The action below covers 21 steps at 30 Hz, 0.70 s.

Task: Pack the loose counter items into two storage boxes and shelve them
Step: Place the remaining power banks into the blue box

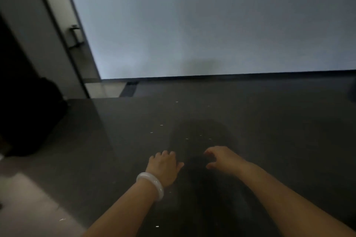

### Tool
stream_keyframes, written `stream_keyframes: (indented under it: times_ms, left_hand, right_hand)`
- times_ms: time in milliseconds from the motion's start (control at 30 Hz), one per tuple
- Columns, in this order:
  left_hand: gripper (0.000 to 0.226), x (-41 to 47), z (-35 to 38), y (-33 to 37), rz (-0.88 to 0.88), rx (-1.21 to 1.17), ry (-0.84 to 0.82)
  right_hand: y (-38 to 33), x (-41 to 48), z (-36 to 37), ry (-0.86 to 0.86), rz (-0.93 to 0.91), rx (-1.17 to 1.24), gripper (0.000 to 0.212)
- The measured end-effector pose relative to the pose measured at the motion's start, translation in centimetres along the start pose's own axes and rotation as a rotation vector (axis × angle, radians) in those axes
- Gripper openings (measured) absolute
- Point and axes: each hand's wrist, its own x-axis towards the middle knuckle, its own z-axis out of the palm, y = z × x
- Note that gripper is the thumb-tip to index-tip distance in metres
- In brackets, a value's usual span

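Hands over dark tabletop (pixel 269 121).
Left hand (pixel 165 165), right hand (pixel 221 158): fingers loosely curled, holding nothing; items unseen, handling unjudgeable.

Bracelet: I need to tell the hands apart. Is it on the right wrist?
No, the pale bracelet circles the wrist of the left hand; the wrist of the right hand is bare.

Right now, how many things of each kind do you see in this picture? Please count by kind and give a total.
Hands: 2, left hand and right hand, both holding nothing
White bangle: 1, on the left wrist
Door handle: 1
Dark bag-like shape: 1, at the left
Total: 5; the tiny white specks on the counter are not counted.
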Motion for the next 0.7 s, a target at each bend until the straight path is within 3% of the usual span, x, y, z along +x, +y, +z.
stream_keyframes:
  times_ms: [333, 700]
  left_hand:
    - [0.049, -5.4, 0.7, -20.0, -0.348, -0.121, 0.022]
    - [0.048, -12.4, 2.5, -30.3, -0.877, -0.295, 0.129]
  right_hand:
    - [-22.5, 10.3, 8.1, -0.153, -0.324, -0.097, 0.056]
    - [-36.5, 17.3, 14.3, -0.357, -0.637, -0.080, 0.054]
